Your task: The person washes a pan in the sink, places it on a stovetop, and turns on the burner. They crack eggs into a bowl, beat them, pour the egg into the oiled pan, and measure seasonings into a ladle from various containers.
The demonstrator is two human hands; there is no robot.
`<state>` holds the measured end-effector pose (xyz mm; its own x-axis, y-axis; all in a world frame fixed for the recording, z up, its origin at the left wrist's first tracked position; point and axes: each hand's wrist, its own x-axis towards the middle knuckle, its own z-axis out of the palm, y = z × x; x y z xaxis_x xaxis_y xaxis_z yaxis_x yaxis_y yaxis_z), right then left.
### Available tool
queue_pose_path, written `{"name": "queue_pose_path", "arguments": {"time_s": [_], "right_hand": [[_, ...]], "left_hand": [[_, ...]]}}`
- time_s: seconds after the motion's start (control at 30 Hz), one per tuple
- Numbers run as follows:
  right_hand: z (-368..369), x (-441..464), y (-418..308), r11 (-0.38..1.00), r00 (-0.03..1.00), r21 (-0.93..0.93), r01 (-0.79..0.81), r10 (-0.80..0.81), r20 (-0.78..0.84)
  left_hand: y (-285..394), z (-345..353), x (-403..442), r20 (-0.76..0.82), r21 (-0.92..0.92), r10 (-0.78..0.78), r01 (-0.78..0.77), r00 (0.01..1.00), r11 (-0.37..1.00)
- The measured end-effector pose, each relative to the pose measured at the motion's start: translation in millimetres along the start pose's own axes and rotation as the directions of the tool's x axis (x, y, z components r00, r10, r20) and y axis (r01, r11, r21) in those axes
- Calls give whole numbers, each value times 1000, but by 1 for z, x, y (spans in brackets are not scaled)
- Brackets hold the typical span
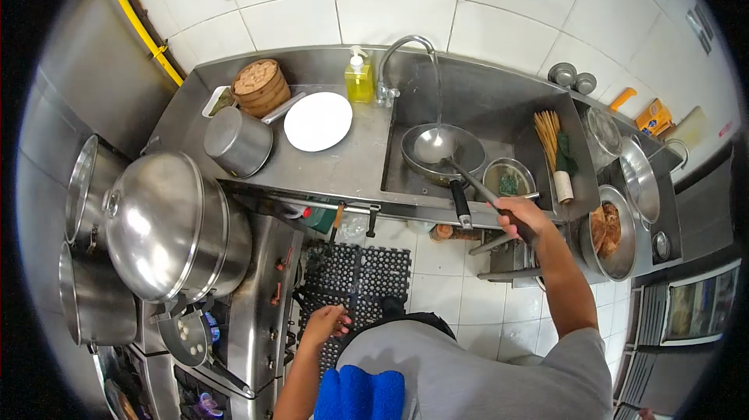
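Note:
My right hand [521, 217] is wrapped round the dark handle of a ladle [434, 145]. The ladle's round metal bowl sits over a frying pan [462, 162] in the sink, beneath a stream from the faucet [413, 44]. The pan's black handle sticks out over the sink's front edge. Beside the pan stands a metal bowl [524, 166] with a green scouring pad [509, 183] in it. Away from the sink, my left hand [326, 325] hangs near my waist, its fingers loosely bent and nothing visible in them.
A bamboo brush [552, 143] leans in the sink's right side. On the counter are a white plate [318, 122], soap bottle [359, 80], metal pot [238, 143] and bamboo steamer [261, 86]. A large steamer [168, 225] and small pan [184, 339] occupy the left stove.

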<state>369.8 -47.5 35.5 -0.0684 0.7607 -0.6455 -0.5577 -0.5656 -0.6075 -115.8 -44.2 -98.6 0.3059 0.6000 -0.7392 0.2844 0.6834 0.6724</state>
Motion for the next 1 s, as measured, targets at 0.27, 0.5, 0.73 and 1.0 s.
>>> {"name": "queue_pose_path", "arguments": {"time_s": [0.27, 0.5, 0.73, 1.0], "right_hand": [[-4, -37, 3, 168, 845, -983, -79, -512, -155], [-9, -19, 15, -263, 592, -952, -155, -797, 124], [-20, -8, 21, -424, 517, -882, -207, -813, 270], [-31, -16, 29, -403, 542, -915, 17, -765, 347]], "left_hand": [[7, 21, 7, -113, 543, 265, -164, 958, 823], [13, 33, -1, -37, 692, 366, -241, 930, 681], [-4, 30, -11, -50, 711, 357, -218, 933, 669], [-30, 29, -26, -134, 705, 361, -167, 923, 689]]}}
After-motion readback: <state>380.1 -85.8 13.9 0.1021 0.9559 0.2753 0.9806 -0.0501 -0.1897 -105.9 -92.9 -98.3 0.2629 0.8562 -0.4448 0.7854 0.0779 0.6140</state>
